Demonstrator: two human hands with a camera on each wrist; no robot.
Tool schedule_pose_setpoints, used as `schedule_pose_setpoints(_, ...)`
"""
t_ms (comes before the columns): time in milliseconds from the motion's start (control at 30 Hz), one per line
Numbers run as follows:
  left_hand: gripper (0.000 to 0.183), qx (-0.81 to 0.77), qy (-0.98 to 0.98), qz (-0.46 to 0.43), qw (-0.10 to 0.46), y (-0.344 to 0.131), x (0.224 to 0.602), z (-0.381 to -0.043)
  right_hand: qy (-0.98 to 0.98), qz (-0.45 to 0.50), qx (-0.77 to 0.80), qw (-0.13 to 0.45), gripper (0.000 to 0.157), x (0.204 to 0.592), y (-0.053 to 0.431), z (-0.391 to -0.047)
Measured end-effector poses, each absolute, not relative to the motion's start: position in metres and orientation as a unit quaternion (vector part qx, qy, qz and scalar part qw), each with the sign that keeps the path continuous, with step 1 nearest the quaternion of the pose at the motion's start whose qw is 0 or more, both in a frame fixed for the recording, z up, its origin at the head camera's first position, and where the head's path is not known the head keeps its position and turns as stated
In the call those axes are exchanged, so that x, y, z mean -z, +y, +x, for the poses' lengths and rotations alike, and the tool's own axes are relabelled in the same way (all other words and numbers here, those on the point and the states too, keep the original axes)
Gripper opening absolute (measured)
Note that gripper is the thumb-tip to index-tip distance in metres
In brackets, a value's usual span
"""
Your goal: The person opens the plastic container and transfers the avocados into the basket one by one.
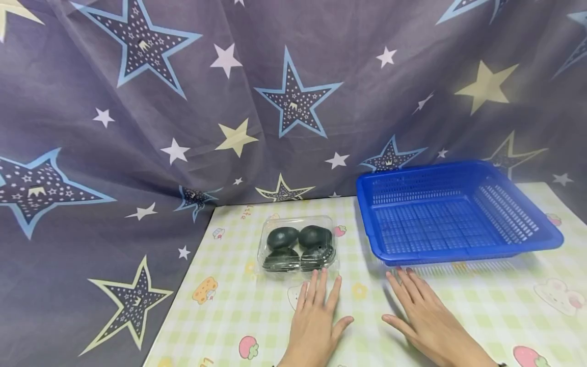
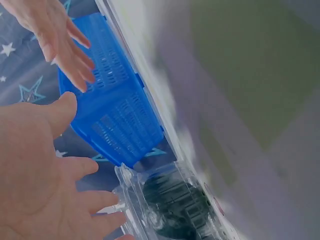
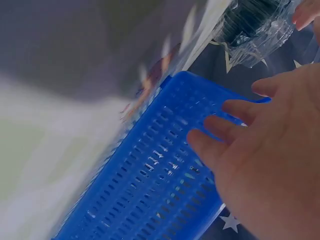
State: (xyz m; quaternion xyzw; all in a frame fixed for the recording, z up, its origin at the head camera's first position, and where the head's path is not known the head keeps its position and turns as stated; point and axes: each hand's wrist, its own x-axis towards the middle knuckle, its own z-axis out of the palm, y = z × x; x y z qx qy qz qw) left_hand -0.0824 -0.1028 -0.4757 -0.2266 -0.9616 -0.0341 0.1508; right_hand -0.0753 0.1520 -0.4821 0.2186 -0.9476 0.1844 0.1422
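Observation:
A clear plastic clamshell box [image 1: 298,222] sits on the table, its lid down over several dark green, egg-shaped items [image 1: 282,238]. My left hand [image 1: 316,316] is held palm down just in front of this box, fingers straight and spread; its fingertips overlap the box's near edge in the head view. To the right, my right hand [image 1: 424,313] also has its fingers extended, with the tips close to the near rim of a blue plastic basket [image 1: 426,224]. Neither hand holds anything. The basket's slotted side [image 3: 150,160] lies beyond the right fingers in the right wrist view.
A checked tablecloth [image 1: 284,300] with strawberry and animal prints covers the table. Behind it hangs a dark grey curtain [image 1: 183,122] with stars, which also drops past the table's left edge. The basket stands at the back right, near the curtain.

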Motion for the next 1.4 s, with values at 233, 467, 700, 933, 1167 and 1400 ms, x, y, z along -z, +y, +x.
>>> schedule_pose_setpoints(233, 0.074, 0.060, -0.968, -0.212, 0.125, -0.114, 0.471, -0.083, -0.942, 0.238, -0.198, 0.132, 0.077, 0.468, 0.134, -0.083)
schedule_pose_setpoints(467, 0.074, 0.099, -0.963, -0.204, 0.144, -0.127, 0.469, -0.085, -0.931, 0.261, -0.206, 0.149, 0.077, 0.461, 0.119, -0.094)
schedule_pose_setpoints(700, 0.076, 0.115, -0.958, -0.201, 0.171, -0.147, 0.468, -0.088, -0.925, 0.288, -0.187, 0.160, 0.076, 0.457, 0.101, -0.107)
schedule_pose_setpoints(933, 0.073, 0.109, -0.955, -0.198, 0.193, -0.169, 0.464, -0.096, -0.922, 0.307, -0.181, 0.154, 0.077, 0.455, 0.085, -0.120)
schedule_pose_setpoints(1167, 0.071, 0.085, -0.959, -0.188, 0.193, -0.189, 0.459, -0.108, -0.915, 0.329, -0.170, 0.162, 0.082, 0.456, 0.073, -0.131)
schedule_pose_setpoints(1400, 0.071, 0.059, -0.964, -0.189, 0.177, -0.199, 0.458, -0.120, -0.904, 0.348, -0.158, 0.191, 0.083, 0.459, 0.066, -0.141)
